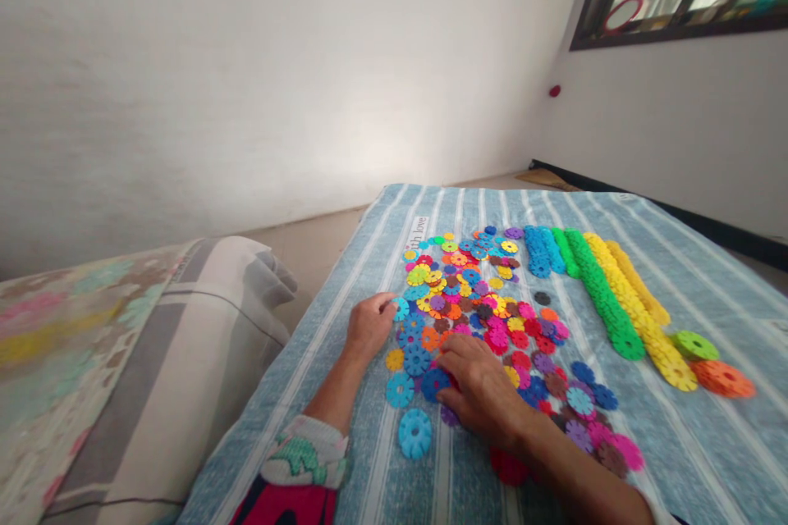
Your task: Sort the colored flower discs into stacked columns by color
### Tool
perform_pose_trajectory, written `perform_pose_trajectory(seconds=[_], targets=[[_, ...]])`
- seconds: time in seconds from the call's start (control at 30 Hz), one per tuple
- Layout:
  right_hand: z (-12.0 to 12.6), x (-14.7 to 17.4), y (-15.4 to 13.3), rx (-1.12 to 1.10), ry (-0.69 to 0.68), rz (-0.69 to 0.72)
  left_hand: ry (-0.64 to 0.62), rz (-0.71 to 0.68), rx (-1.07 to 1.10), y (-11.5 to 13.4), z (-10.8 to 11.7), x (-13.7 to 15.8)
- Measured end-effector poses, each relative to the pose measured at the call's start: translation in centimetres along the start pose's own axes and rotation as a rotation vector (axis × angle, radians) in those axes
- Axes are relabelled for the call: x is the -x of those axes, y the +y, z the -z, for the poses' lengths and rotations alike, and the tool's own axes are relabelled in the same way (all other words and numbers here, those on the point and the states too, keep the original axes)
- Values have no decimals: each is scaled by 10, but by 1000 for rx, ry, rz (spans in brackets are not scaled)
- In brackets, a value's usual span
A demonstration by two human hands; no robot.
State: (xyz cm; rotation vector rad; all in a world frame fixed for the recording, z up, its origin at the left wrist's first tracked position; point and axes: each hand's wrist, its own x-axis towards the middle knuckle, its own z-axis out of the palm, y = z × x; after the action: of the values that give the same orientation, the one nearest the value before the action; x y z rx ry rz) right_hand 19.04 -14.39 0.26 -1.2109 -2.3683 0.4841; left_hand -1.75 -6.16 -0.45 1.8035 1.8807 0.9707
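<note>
While the left hand (369,326) lies at the left edge of the spread, its thumb and index finger sit close together at the rim of a light-blue, notched plastic disc (400,310); whether they clamp it or only touch it, I cannot tell. The right hand (477,377) is over the loose heap of multicoloured, notch-edged plastic discs (497,335), its fingers bent, with a dark-blue, notched plastic disc (429,388) just beside their tips; what is under the palm is hidden, so any grip there cannot be told either. Nearer the wearer than both sets of fingertips, a bright-blue, round plastic disc with a centre hole (405,443) lies on the blue-and-white striped cloth (707,279). Well to the right of the right fingers run a long green row of overlapping discs (600,295) and a long yellow row of overlapping discs (634,312).

Each piece looks thin, light and fairly stiff, probably smooth enough to slide over its neighbours and not fragile. A flat one would best be taken by opposite edges of the rim, where the notches should give fingertips some purchase
</note>
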Motion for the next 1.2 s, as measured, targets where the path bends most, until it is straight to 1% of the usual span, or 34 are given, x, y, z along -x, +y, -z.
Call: perform_pose_trajectory(seconds=[0.1,0.27,0.37,0.5,0.6,0.67,0.73,0.8,0.87,0.97,1.07,1.2], targets=[[3,0,3,-3,23,-33,3,0,-7,1,1,0],[8,-1,8,-17,56,-34,-2,12,-12,2,1,0],[13,-3,9,-38,47,-23,-6,14,-17,3,2,-2],[28,-6,12,-82,30,-41,-10,32,-39,0,4,-6],[46,-7,22,-114,78,-68,-14,40,-48,-4,4,-10],[61,-8,35,-107,130,-94,-22,48,-56,-5,4,-12],[77,-11,54,-56,169,-156,-19,58,-78,-5,5,-13],[93,-15,79,43,168,-259,-16,67,-98,-3,7,-13],[109,-20,105,177,155,-412,-15,74,-110,-1,8,-13],[130,-28,144,257,181,-541,-14,74,-117,1,10,-13],[141,-37,173,312,188,-625,-24,75,-124,0,10,-14],[138,-45,194,330,151,-669,-32,77,-115,-2,9,-14]])
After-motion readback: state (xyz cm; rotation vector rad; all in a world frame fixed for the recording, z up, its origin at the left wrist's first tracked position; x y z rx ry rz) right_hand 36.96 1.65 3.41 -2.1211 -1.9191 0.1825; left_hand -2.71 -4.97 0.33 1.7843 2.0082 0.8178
